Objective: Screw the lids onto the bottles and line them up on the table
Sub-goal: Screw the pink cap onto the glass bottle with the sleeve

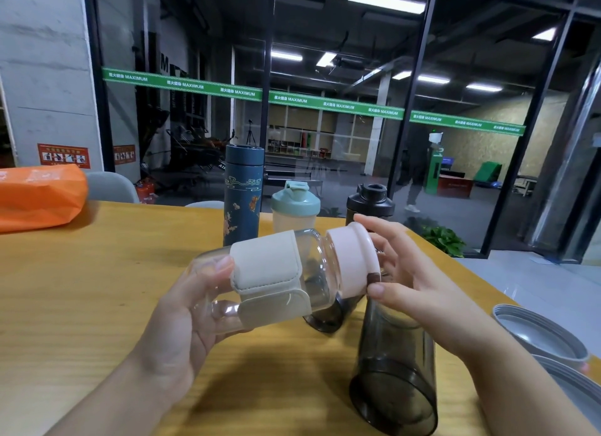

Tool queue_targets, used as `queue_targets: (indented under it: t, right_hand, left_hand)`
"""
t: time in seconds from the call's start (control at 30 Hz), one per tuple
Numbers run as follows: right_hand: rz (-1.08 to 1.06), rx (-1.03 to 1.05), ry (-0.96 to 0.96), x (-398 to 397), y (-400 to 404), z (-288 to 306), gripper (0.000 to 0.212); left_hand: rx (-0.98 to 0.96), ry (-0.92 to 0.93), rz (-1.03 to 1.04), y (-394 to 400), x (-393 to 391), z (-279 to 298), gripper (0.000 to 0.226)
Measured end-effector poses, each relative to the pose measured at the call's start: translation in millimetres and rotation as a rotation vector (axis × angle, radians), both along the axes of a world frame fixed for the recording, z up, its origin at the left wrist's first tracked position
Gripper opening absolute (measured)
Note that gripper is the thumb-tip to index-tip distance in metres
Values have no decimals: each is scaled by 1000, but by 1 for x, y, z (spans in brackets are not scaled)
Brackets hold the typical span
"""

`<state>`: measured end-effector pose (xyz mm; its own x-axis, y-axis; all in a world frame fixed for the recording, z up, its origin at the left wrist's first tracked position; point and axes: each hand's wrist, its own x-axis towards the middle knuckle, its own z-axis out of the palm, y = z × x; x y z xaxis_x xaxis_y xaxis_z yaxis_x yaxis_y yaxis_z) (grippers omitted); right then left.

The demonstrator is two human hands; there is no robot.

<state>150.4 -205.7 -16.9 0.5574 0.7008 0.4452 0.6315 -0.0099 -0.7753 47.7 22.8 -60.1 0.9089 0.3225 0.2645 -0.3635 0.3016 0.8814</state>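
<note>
In the head view, a clear glass bottle (312,266) with a beige sleeve around its middle is held almost horizontally above the wooden desk (97,273). It is gripped at its base end by the left hand (182,308), whose thumb is pressed on the glass just beside the sleeve. Nothing can be seen inside this bottle. A pale pink lid (353,258) is seated on its neck, and the right hand (413,282) is closed loosely around this lid, with the thumb below the rim and the fingers behind it.

Under the hands, 2 dark smoky bottles are seen on the desk without lids: 1 (395,370) is nearest to the camera and looks empty, and the other (328,315) is partly hidden behind the glass bottle.

At the far edge of the desk, 3 closed containers are lined up: a tall blue flask (242,195), a small shaker with a teal lid (295,208), and a dark bottle with a black lid (370,204).

An orange bag (39,198) is lying at the left. At the right edge, 2 metal bowls (540,335) are stacked; what they hold cannot be told.
</note>
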Motion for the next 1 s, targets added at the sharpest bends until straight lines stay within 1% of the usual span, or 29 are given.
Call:
queue_targets:
  t: [0.03,0.13,0.17,0.3,0.47,0.53,0.63,0.7,0.8,0.9,0.97,1.0]
  right_hand:
    - [-12,1,7,0,1,0,64]
    - [-52,14,37,0,3,-1,58]
    - [-65,6,48,0,4,-2,57]
    - [-109,-33,89,3,5,-4,58]
    - [-149,-20,61,0,4,-3,58]
    - [-121,-10,48,-3,3,-2,65]
    - [-62,-19,-16,-3,1,-1,80]
    - [-26,-46,-51,-3,1,-1,82]
    - [-14,-54,-52,-3,0,0,78]
    - [-25,-54,-32,-4,-1,2,67]
    - [-74,-47,-2,-5,1,0,58]
    - [-127,-47,-18,-5,2,-1,52]
  left_hand:
    - [10,5,7,0,0,0,61]
    - [3,13,-5,1,1,-2,59]
    - [1,17,-5,1,1,-3,61]
    - [3,28,1,0,0,-3,69]
    - [3,33,17,0,-1,-1,59]
    - [-3,30,10,0,-2,-1,52]
    - [-13,26,18,0,-2,0,48]
    - [-20,22,20,0,-2,0,46]
    - [-5,25,22,1,-2,0,55]
    - [5,24,20,1,-2,1,61]
    - [34,18,20,0,-3,2,70]
    - [51,16,21,-1,-3,3,75]
